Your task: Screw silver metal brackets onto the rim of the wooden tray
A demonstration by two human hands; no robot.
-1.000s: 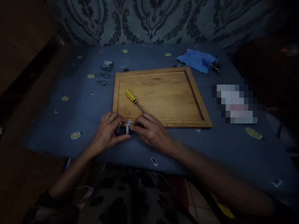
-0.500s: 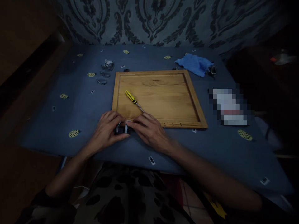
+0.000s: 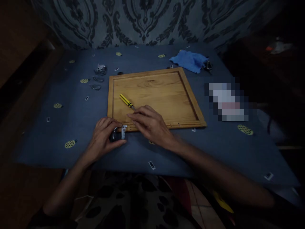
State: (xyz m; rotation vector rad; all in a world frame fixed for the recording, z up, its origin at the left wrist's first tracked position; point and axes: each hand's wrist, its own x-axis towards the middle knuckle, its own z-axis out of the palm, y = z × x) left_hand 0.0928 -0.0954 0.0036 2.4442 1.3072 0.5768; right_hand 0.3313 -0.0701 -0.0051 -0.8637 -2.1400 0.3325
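My left hand [image 3: 101, 135] is closed round a small shiny metal handle [image 3: 123, 133], fingers above and thumb below. It holds the curved piece against the near left edge of a framed wooden panel [image 3: 152, 95]. My right hand [image 3: 152, 125] hovers over that near edge, just right of the handle and apart from it. Its thumb and fingertips are drawn together; whatever they pinch, if anything, is too small to make out. A screwdriver [image 3: 125, 100] with a yellow and black grip lies slantwise on the panel, its tip hidden behind my right hand.
Several curved metal pieces [image 3: 100, 70] lie beyond the panel on the left. A blue cloth [image 3: 189, 60] is crumpled at the far right, with a dark object [image 3: 208, 65] beside it. Right of the panel is a blurred-out item [image 3: 227, 101]. Small dark holes dot the panel's near rail.
My right hand has come off the metal handle and moved up and right over the panel. My left hand still holds the handle. The whole view has shifted slightly.
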